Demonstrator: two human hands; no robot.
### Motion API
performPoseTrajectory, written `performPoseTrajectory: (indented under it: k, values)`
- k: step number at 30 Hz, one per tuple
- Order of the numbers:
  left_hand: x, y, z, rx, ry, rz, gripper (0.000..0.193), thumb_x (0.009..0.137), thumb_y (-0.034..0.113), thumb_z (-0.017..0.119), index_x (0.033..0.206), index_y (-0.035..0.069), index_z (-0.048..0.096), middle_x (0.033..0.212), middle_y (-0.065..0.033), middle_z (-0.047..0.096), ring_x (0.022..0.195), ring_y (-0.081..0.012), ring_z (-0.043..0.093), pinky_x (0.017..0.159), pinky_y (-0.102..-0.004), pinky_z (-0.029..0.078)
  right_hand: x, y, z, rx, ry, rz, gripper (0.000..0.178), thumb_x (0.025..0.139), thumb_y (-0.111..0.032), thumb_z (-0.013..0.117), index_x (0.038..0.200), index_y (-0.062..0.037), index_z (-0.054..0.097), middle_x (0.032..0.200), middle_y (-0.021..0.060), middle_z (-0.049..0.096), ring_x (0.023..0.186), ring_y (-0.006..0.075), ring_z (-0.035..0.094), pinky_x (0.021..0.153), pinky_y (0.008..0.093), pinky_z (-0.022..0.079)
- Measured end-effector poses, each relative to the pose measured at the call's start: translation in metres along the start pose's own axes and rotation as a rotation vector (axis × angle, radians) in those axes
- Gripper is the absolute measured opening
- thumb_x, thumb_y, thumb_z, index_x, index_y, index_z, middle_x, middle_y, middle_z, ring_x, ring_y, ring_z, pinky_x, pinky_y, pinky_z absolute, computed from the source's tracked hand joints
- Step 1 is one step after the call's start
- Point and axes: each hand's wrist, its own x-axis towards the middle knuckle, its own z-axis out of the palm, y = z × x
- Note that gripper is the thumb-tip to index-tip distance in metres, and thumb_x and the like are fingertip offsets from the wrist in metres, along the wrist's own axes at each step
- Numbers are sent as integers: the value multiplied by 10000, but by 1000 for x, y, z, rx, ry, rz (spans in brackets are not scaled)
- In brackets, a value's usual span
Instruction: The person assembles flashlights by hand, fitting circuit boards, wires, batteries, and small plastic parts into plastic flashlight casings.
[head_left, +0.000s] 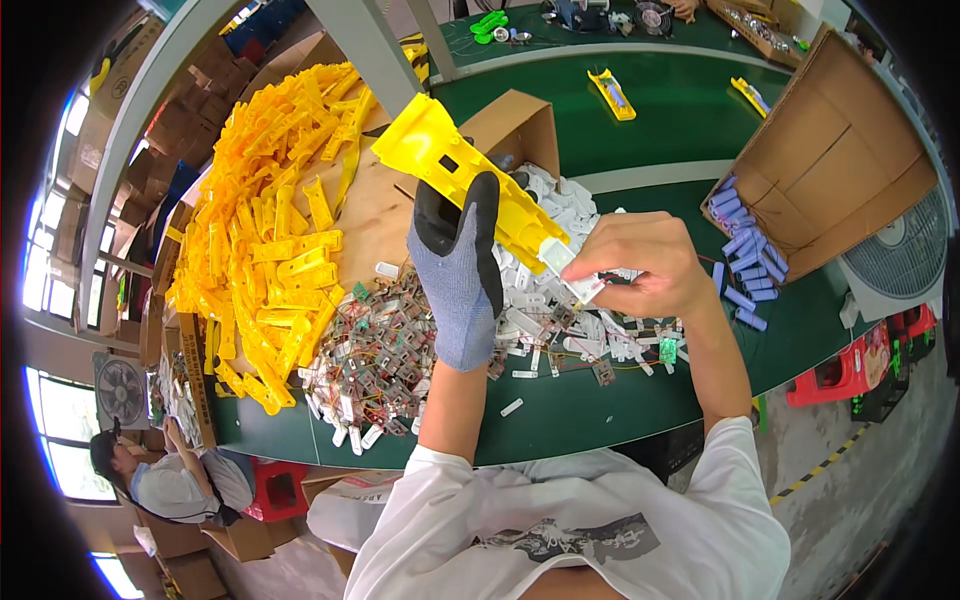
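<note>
My left hand (456, 265), in a grey-blue glove with black fingers, grips a long yellow plastic housing (425, 140) held up at a slant above the table. Bare and pinched closed, my right hand (645, 262) holds a small white plastic piece (556, 256) against the housing's lower right end. How far the piece sits inside the housing I cannot tell. Below my hands lies a heap of small circuit boards with wires (385, 340). White plastic parts (545, 290) are piled behind and under my right hand.
A big pile of yellow housings (270, 230) covers the left side. Purple cylindrical cells (745, 240) spill from a tipped cardboard box (835, 150) at right. Two yellow pieces with cells (612, 95) lie on the green belt (540, 72). A person (180, 475) sits at far left.
</note>
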Motion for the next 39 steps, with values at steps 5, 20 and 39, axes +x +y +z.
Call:
performPoseTrajectory:
  k: [5,20,39]
  values:
    - [-5,-8,3,-130,-2,-64,388,952,143,569,1297,17,446,1093,-180,630,925,-276,658,843,-392,531,-7,-3,-2,68,-93,157,258,600,31,750,846,-44,724,717,74,681,618,205,643,573,280,487]
    - [-11,-4,13,-341,13,-36,419,974,215,539,1332,44,404,1146,-170,601,1069,-316,612,949,-471,492,0,-11,9,119,224,573,340,763,-115,760,1030,-20,572,741,73,683,664,103,633,640,258,509]
    - [-7,-9,13,-487,-78,-226,417,961,285,544,1260,9,455,1145,-177,615,974,-267,647,897,-391,506,-9,1,16,769,27,650,574,800,-126,724,1300,53,506,1055,95,682,991,156,637,945,327,468]
